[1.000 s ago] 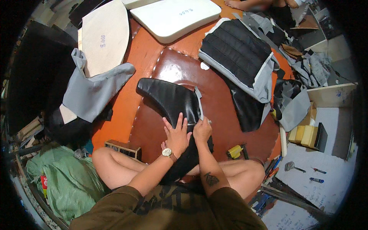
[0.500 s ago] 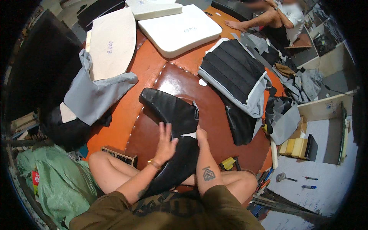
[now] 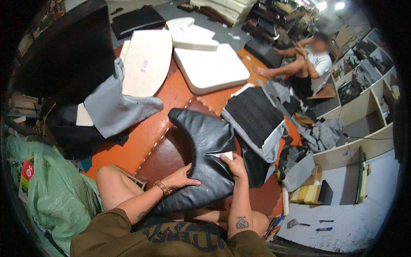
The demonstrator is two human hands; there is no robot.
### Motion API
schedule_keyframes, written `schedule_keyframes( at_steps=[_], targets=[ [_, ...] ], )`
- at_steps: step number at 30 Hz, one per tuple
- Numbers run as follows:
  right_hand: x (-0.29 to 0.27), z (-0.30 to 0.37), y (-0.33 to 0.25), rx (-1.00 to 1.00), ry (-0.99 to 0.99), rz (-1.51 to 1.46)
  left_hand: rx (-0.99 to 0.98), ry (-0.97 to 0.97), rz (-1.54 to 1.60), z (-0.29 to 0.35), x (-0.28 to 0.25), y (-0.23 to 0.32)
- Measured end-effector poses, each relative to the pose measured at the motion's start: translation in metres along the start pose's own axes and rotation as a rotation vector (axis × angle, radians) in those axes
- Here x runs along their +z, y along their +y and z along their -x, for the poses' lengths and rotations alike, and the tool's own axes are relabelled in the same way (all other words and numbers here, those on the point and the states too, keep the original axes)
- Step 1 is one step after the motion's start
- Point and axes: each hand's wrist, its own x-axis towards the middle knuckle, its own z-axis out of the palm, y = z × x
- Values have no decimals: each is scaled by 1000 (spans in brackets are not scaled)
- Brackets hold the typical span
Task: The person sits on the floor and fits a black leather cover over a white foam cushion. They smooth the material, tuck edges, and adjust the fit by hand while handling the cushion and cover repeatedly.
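A curved black leather-look cushion (image 3: 208,130) lies across my lap and reaches out over the board in front of me. White padding (image 3: 225,156) shows through a gap in its cover at the right edge. My left hand (image 3: 177,179) grips the cushion's inner curve, the thumb at the edge and the fingers over the top. Beside the gap, my right hand (image 3: 236,166) clasps the opposite edge, its thumb by the padding. The cushion's near end is partly hidden by my left forearm.
Ahead lie a large white foam block (image 3: 209,68), a pale curved panel (image 3: 145,64) and grey fabric (image 3: 115,111). A black quilted cover with grey edges (image 3: 252,113) is at the right. A green sack (image 3: 55,184) stands at my left. Another person (image 3: 317,64) sits at the far right.
The cushion has been raised and turned flatter toward me. My left hand has gone from spread over it to gripping its inner edge. The head view has tilted up.
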Motion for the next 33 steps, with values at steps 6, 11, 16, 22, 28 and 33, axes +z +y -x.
schedule_keyframes(
  at_steps=[6, 11, 16, 22, 28, 33],
  targets=[
    [25, 119, -131, -619, 408, 333, 364, 340, -2, -14, -6, 78],
    [84, 130, -71, -815, 720, 460, 1020, 336, 107, 122, 8, 239],
    [80, 123, -11, -635, 804, 586, 1471, 875, -617, 290, 21, 343],
    [118, 139, -33, -666, 773, 616, 1047, 867, -1538, 365, 17, 402],
    [101, 114, -17, -549, 723, 722, 901, 722, -1649, 356, 11, 410],
    [75, 225, -83, -633, 516, 354, 810, 510, -1781, 317, 20, 406]
  ],
)
